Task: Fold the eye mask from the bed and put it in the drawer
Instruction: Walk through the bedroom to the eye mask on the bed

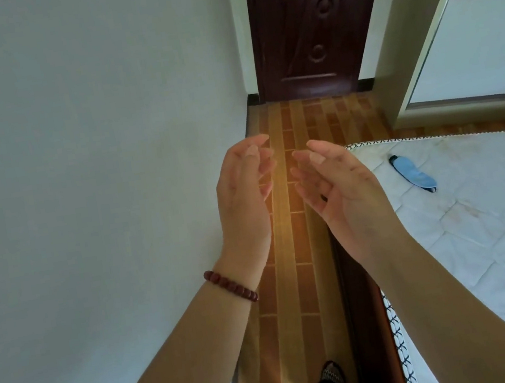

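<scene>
A light blue eye mask (413,172) with a dark strap lies flat on the white quilted bed (492,222) at the right, near the bed's far corner. My left hand (243,192) and my right hand (338,185) are raised in front of me over the floor strip, palms facing each other, fingers apart and holding nothing. The right hand is well to the left of the mask, a little short of it. A red bead bracelet sits on my left wrist. No drawer is in view.
A pale wall (97,180) runs along the left. A narrow wood-pattern floor strip (292,250) leads to a dark brown door (315,26) at the far end. A white wardrobe panel (477,46) stands at the right, beyond the bed.
</scene>
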